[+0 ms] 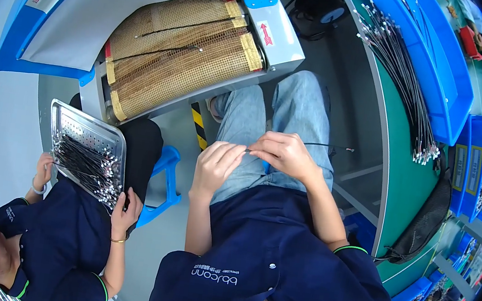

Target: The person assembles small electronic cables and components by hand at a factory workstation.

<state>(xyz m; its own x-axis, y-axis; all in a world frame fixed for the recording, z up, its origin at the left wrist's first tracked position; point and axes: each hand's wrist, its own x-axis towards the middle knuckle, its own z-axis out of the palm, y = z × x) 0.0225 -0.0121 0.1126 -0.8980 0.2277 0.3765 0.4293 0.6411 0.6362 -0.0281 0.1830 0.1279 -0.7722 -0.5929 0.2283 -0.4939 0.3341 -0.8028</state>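
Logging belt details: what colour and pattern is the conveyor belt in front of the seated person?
The conveyor belt is tan-brown open mesh with yellowish edge strips; the head view shows it.

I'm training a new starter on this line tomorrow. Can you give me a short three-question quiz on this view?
1. True or false: both hands, left hand and right hand, hold one thin black cable.
2. What rests on the co-worker's lap? A) perforated metal tray of cables B) blue bin C) cardboard box
3. Fill in: the mesh conveyor belt lies to the person's ____.

Key: 1 true; 2 A; 3 left, ahead.
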